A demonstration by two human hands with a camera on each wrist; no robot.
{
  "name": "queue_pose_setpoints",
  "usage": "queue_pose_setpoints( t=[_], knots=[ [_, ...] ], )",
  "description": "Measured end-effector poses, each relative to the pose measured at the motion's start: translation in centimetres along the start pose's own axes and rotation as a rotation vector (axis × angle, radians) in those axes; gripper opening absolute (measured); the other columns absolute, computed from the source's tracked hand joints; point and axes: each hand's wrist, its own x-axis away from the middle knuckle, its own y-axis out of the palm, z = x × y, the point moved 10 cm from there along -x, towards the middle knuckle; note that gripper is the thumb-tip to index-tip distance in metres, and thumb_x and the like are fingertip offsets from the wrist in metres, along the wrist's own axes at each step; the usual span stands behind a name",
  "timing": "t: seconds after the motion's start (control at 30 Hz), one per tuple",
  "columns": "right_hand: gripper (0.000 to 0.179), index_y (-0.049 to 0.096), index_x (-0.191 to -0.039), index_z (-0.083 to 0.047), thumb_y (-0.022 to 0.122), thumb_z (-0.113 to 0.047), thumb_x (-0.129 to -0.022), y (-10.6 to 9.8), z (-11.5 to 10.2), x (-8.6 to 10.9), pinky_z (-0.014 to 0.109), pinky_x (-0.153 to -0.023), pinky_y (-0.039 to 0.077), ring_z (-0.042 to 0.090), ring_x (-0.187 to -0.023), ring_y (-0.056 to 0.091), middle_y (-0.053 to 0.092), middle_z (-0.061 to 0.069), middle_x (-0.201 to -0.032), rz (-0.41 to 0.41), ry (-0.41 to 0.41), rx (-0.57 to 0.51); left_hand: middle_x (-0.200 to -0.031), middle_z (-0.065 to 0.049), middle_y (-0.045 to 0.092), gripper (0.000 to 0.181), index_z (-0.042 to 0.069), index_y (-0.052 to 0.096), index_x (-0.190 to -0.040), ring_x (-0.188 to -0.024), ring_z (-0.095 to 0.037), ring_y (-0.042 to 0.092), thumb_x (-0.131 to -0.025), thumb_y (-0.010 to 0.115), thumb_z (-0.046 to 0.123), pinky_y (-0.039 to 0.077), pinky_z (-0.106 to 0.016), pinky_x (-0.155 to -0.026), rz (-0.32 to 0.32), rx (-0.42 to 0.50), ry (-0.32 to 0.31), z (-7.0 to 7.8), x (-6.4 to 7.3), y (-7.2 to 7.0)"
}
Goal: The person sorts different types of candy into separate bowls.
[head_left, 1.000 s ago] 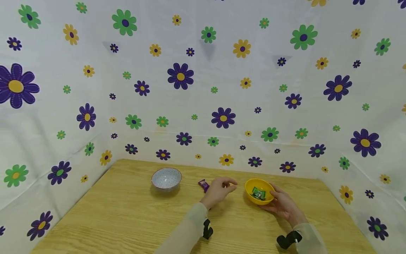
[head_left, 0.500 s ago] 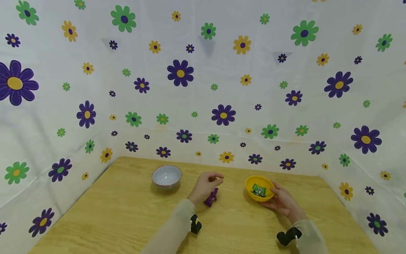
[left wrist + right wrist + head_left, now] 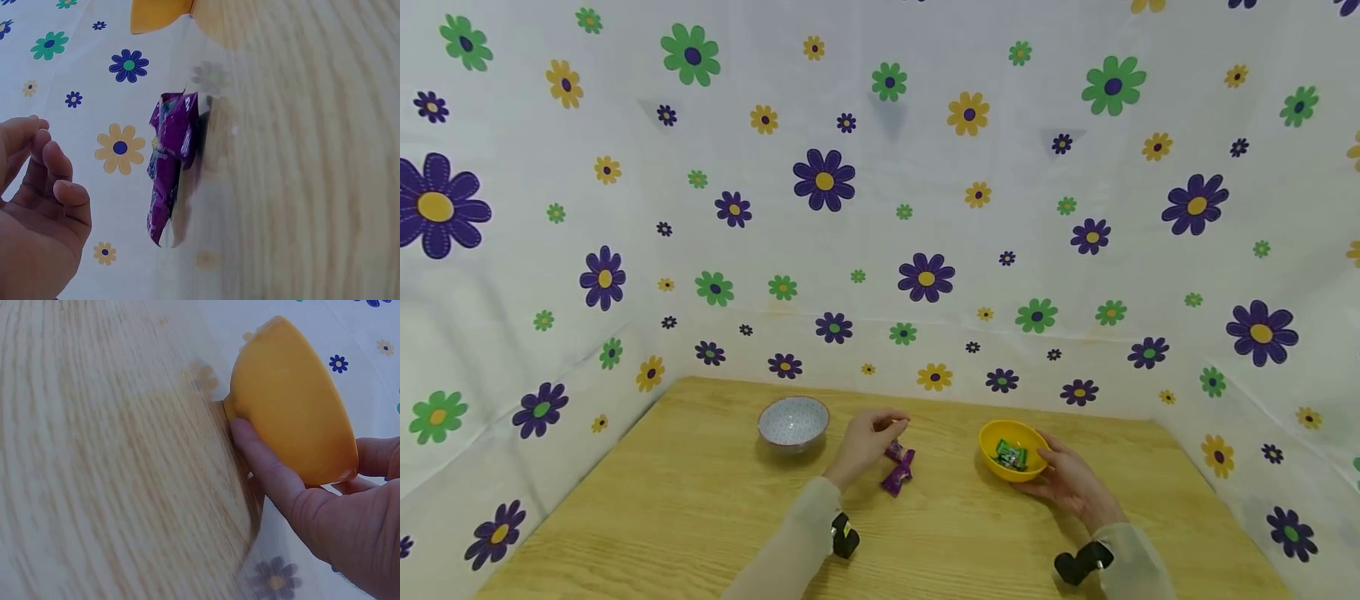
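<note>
My left hand [image 3: 863,442] hovers over the middle of the table, fingers loosely bent with nothing between them. Beside it lie two purple-wrapped candies, one [image 3: 897,479] nearer me and the other [image 3: 901,452] just behind, close to the fingers. From the left wrist, the purple wrappers [image 3: 170,140] overlap, apart from the fingers [image 3: 56,165]. My right hand [image 3: 1072,486] grips a small yellow bowl [image 3: 992,468] from its right side, thumb low on the wall near the foot in the right wrist view. Green-wrapped candies [image 3: 1011,455] lie inside that bowl.
A pale patterned bowl with a reddish rim [image 3: 793,423] stands at the back left of the wooden table [image 3: 700,500]. Flower-printed white cloth [image 3: 850,242] hangs behind the table and along both sides.
My left hand has moved left, and both purple candies now show to its right. The right hand keeps holding the yellow bowl in about the same place.
</note>
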Motion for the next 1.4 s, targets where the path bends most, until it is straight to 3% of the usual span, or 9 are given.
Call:
queue_pose_setpoints(
  t=[0.17, 0.37, 0.47, 0.63, 1.03, 1.4],
  knots=[
    [0.050, 0.012, -0.146, -0.016, 0.029, -0.013, -0.100, 0.1, -0.1, -0.1, 0.054, -0.082, 0.044, 0.043, -0.127, 0.022, 0.011, 0.022, -0.145, 0.000, -0.004, 0.006, -0.089, -0.003, 0.062, 0.024, 0.016, 0.068, -0.101, -0.076, -0.017, 0.053, -0.087, 0.059, 0.033, 0.046, -0.028, -0.063, 0.053, -0.018, 0.005, -0.1, 0.1, -1.8],
    [0.049, 0.012, -0.146, -0.015, 0.029, -0.013, -0.100, 0.0, 0.0, -0.2, 0.053, -0.082, 0.044, 0.043, -0.127, 0.022, 0.012, 0.023, -0.145, 0.011, -0.008, 0.004, -0.088, -0.008, 0.062, 0.022, 0.014, 0.067, -0.101, -0.079, -0.030, 0.055, -0.088, 0.059, 0.030, 0.045, -0.028, -0.060, 0.087, 0.037, -0.032, -0.5, 0.6, -4.0],
    [0.049, 0.012, -0.146, -0.015, 0.029, -0.013, -0.100, -0.1, 0.0, -0.2, 0.054, -0.082, 0.044, 0.043, -0.127, 0.022, 0.012, 0.023, -0.145, 0.012, -0.011, 0.000, -0.087, -0.006, 0.061, 0.021, 0.016, 0.068, -0.100, -0.075, -0.025, 0.054, -0.088, 0.059, 0.031, 0.044, -0.026, -0.057, 0.105, 0.033, -0.057, -1.0, 0.7, -5.0],
    [0.049, 0.012, -0.146, -0.015, 0.028, -0.012, -0.100, 0.0, 0.0, -0.2, 0.054, -0.081, 0.044, 0.043, -0.127, 0.022, 0.012, 0.023, -0.145, 0.011, -0.011, -0.012, -0.081, -0.009, 0.060, 0.016, 0.021, 0.068, -0.097, -0.067, -0.018, 0.052, -0.088, 0.059, 0.030, 0.042, -0.024, -0.053, 0.131, 0.018, -0.045, -1.4, 1.0, -6.7],
    [0.049, 0.013, -0.146, -0.015, 0.030, -0.012, -0.099, -0.1, 0.1, -0.3, 0.054, -0.081, 0.044, 0.043, -0.128, 0.022, 0.012, 0.022, -0.146, 0.039, -0.001, -0.008, -0.084, -0.007, 0.059, 0.017, 0.016, 0.067, -0.099, -0.072, -0.022, 0.051, -0.088, 0.059, 0.026, 0.044, -0.025, -0.055, 0.177, -0.004, -0.070, -2.0, 2.0, -10.5],
    [0.050, 0.013, -0.146, -0.015, 0.031, -0.015, -0.100, -0.2, -0.1, -0.2, 0.053, -0.082, 0.044, 0.043, -0.128, 0.021, 0.011, 0.023, -0.146, 0.032, -0.002, 0.021, -0.086, -0.009, 0.063, 0.024, 0.007, 0.068, -0.100, -0.073, -0.016, 0.053, -0.088, 0.059, 0.026, 0.044, -0.024, -0.057, 0.399, -0.147, -0.111, -2.8, 3.2, -15.3]
  ],
)
